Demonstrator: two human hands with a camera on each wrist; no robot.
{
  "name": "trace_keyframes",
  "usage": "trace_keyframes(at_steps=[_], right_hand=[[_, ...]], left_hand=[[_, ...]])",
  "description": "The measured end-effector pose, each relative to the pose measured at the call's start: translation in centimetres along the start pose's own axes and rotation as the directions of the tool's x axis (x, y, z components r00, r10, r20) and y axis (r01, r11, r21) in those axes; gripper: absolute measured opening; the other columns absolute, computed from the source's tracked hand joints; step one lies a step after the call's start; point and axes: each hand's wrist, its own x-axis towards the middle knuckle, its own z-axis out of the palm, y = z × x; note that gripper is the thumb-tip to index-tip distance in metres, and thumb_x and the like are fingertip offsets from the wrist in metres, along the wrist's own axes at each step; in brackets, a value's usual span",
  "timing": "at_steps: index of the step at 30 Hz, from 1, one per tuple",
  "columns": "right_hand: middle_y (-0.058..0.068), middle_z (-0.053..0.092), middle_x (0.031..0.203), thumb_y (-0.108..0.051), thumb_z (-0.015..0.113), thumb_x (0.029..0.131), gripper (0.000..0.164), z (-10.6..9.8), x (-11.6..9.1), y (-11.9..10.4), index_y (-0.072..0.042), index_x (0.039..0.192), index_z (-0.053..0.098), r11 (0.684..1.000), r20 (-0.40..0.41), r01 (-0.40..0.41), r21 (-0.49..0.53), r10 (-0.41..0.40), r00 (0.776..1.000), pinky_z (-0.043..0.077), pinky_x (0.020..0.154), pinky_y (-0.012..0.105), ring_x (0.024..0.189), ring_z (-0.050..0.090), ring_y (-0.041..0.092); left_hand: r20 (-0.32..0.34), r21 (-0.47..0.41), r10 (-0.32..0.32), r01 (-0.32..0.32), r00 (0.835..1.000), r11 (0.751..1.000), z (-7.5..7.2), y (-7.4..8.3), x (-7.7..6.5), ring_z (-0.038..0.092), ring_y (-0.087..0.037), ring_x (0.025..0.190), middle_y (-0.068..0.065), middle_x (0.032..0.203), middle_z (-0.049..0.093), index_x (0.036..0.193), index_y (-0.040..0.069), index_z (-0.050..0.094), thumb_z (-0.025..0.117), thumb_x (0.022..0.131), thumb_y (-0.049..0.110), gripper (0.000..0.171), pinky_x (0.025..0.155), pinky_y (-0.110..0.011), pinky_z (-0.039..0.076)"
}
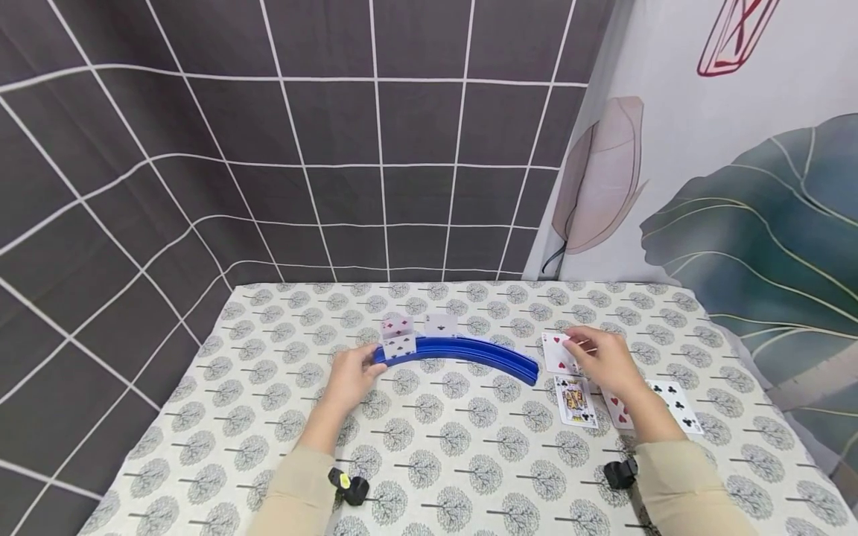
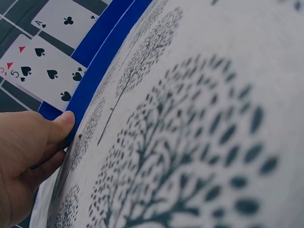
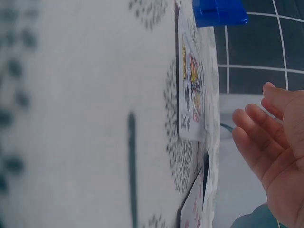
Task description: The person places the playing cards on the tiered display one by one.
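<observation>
My left hand (image 1: 350,378) pinches the left end of a curved blue card holder (image 1: 469,347), the thumb on its near side. Upright in that end stand a five of spades (image 1: 400,347) and, behind it, a diamonds card (image 1: 395,325). An ace of clubs (image 1: 441,325) stands a little further right in the holder. Over a hearts card (image 1: 555,351) on the table is my right hand (image 1: 606,363), its fingers loosely bent. The right wrist view shows that hand (image 3: 280,147) raised above the tabletop, holding nothing.
Face up near the right hand lie a king of clubs (image 1: 575,402), another hearts card (image 1: 615,409) partly hidden by the wrist, and a clubs card (image 1: 678,409). A tree-patterned cloth (image 1: 469,447) covers the table. Dark gridded fabric (image 1: 422,193) hangs behind.
</observation>
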Motion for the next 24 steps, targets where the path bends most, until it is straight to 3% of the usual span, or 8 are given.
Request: trace_keyframes(at_steps=[6,12,24], right_hand=[[0.021,0.073,0.101,-0.011,0.068,0.097,0.026,-0.4,-0.2,0.9,0.005,0.118,0.068,1.000,-0.012,0.000,-0.015,0.000,1.000,0.061,0.078,0.051,0.085,0.072,0.035],[0.019,0.074,0.098,-0.011,0.069,0.097,0.025,-0.7,-0.3,1.2,0.005,0.115,0.069,0.999,-0.037,0.004,-0.045,-0.006,0.999,0.060,0.073,0.040,0.081,0.071,0.032],[0.025,0.072,0.103,-0.010,0.067,0.097,0.025,-1.6,-1.1,1.9,0.006,0.117,0.067,0.999,-0.038,0.003,-0.037,-0.004,0.999,0.060,0.077,0.057,0.085,0.071,0.041]], left_hand=[[0.010,-0.004,-0.009,0.009,1.000,1.000,0.1,0.1,-0.1,0.069,-0.032,0.108,-0.014,0.113,0.074,0.129,0.007,0.067,0.076,0.089,0.011,0.041,0.108,-0.050,0.049],[0.011,-0.016,0.012,-0.011,1.000,1.000,0.2,0.1,-0.1,0.071,-0.030,0.105,-0.016,0.113,0.074,0.130,0.005,0.067,0.076,0.089,0.009,0.042,0.101,-0.044,0.055],[0.034,-0.038,0.005,-0.004,0.999,0.999,0.6,0.6,-0.2,0.070,-0.033,0.108,-0.021,0.118,0.071,0.135,0.001,0.062,0.074,0.090,0.006,0.047,0.099,-0.041,0.056]])
